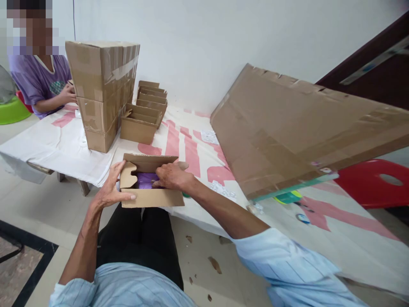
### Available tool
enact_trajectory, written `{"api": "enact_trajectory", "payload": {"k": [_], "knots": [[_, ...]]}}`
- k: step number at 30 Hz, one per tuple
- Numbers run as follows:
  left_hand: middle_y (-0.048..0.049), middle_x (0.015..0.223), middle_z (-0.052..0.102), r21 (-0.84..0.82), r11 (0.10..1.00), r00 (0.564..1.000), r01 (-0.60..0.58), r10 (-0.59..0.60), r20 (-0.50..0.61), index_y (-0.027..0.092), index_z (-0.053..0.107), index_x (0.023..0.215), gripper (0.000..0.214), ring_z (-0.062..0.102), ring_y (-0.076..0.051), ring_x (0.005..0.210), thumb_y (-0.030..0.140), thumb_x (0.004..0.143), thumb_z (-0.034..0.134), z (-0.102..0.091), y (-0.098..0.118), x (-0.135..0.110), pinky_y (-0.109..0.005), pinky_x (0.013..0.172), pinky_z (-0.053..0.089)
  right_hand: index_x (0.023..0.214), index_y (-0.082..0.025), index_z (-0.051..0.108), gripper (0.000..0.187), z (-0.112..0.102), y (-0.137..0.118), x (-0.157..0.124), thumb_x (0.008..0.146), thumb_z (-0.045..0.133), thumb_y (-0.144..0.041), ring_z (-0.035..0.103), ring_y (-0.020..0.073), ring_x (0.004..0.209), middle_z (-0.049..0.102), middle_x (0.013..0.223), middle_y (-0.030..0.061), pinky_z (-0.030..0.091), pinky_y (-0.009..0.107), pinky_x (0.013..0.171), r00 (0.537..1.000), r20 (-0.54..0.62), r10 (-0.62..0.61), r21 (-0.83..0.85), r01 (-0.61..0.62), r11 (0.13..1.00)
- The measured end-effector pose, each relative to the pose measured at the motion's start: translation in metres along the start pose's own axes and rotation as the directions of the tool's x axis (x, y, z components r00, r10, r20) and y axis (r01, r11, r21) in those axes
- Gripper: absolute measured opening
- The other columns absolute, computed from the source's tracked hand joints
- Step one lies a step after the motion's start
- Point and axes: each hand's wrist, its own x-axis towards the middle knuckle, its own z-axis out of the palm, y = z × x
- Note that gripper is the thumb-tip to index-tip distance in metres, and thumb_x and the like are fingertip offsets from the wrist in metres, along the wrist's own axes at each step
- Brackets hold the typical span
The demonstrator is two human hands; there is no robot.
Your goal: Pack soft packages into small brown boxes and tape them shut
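An open cardboard box point(153, 198) sits at the table's near edge, just above my lap. My left hand point(111, 189) grips its left end, thumb along the front wall and fingers on the left side. Inside lies something purple point(147, 181), perhaps a wrapped packet; its kind cannot be made out. My right hand point(172, 175) reaches in at the right end with curled fingers, touching the purple thing. The fingertips are partly hidden, so what they hold does not show. A notched end flap stands at the left of the box, and a long flap is up at the back.
Taped boxes point(105, 94) stand stacked at the left. Behind them are several open small boxes point(142, 123). A large cardboard sheet point(306, 136) leans at the right, near a tape roll point(302, 218) and red chair point(373, 183). Another person point(47, 85) sits at the far left.
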Motion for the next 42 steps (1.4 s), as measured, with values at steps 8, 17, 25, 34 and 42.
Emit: {"api": "enact_trajectory", "payload": {"k": [8, 17, 25, 34, 42], "knots": [[-0.0156, 0.173, 0.023, 0.012, 1.0, 1.0, -0.015, 0.016, -0.006, 0.035, 0.024, 0.174, 0.128, 0.026, -0.048, 0.162, 0.072, 0.071, 0.09, 0.006, -0.005, 0.0, -0.066, 0.128, 0.037, 0.127, -0.014, 0.072, 0.047, 0.004, 0.002, 0.0, 0.103, 0.062, -0.052, 0.068, 0.038, 0.129, 0.073, 0.135, 0.0232, 0.049, 0.043, 0.103, 0.997, 0.079, -0.015, 0.108, 0.006, 0.994], [-0.017, 0.172, 0.023, -0.002, 1.0, 1.0, -0.005, 0.005, 0.001, 0.031, 0.026, 0.173, 0.13, 0.026, -0.047, 0.162, 0.073, 0.068, 0.091, 0.012, 0.002, 0.002, -0.065, 0.131, 0.032, 0.124, -0.014, 0.07, 0.04, 0.025, 0.012, 0.003, 0.103, 0.062, -0.048, 0.066, 0.0358, 0.129, 0.072, 0.136, 0.0222, 0.049, 0.041, 0.106, 0.997, 0.051, 0.049, 0.196, -0.059, 0.979], [-0.0172, 0.172, 0.025, -0.002, 1.0, 1.0, 0.016, -0.016, -0.017, 0.029, 0.03, 0.172, 0.127, 0.027, -0.047, 0.162, 0.073, 0.07, 0.09, 0.013, 0.006, 0.002, -0.065, 0.132, 0.032, 0.121, -0.017, 0.07, 0.031, 0.032, 0.015, 0.002, 0.099, 0.066, -0.038, 0.07, 0.028, 0.118, 0.077, 0.127, 0.0127, 0.051, 0.03, 0.09, 0.989, -0.095, 0.109, 0.461, -0.053, 0.886], [-0.0173, 0.17, 0.026, 0.001, 1.0, 0.999, 0.026, -0.026, -0.021, 0.029, 0.032, 0.171, 0.126, 0.027, -0.048, 0.161, 0.073, 0.069, 0.09, 0.014, 0.004, 0.004, -0.065, 0.131, 0.033, 0.099, -0.019, 0.077, 0.015, 0.046, 0.019, 0.01, 0.094, 0.065, -0.028, 0.075, 0.0213, 0.1, 0.082, 0.107, 0.0071, 0.052, 0.027, 0.083, 0.94, -0.291, 0.178, 0.626, 0.046, 0.779], [-0.0189, 0.17, 0.024, 0.02, 0.999, 0.999, 0.033, -0.033, -0.017, 0.026, 0.031, 0.172, 0.126, 0.026, -0.046, 0.162, 0.074, 0.071, 0.089, 0.013, 0.007, 0.005, -0.064, 0.132, 0.031, 0.083, -0.02, 0.075, 0.012, 0.053, 0.018, 0.017, 0.086, 0.065, -0.026, 0.073, 0.0206, 0.088, 0.081, 0.093, 0.0056, 0.053, 0.03, 0.082, 0.913, -0.353, 0.206, 0.692, 0.107, 0.714]]}}
